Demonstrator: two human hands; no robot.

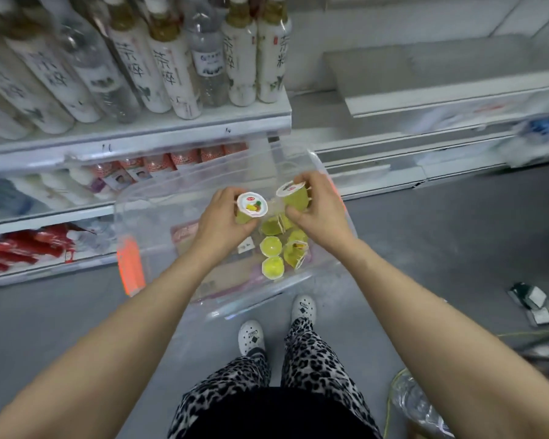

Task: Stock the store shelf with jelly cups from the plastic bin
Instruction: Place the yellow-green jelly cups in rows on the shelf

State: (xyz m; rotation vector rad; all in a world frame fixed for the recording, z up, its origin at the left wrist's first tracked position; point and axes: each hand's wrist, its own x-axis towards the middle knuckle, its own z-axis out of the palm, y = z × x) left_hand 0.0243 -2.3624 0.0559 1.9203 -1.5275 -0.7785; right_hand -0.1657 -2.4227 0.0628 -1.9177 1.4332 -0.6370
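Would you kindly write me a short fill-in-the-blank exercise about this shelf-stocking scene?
1. The left hand and the right hand each hold one jelly ____.
2. Spare cups lie in the clear ____ on the floor.
3. The top shelf carries rows of ____.
Missing words: cup; bin; bottles.

Left arm: bare, stretched forward, angled inward. Left hand (222,217): back upward, fingers curled round lid-up jelly cup (252,206) at its fingertip side. Right arm: bare, stretched forward, angled inward. Right hand (319,210): thumb and fingers wrapped round tilted jelly cup (293,195). Hands near each other, not touching.
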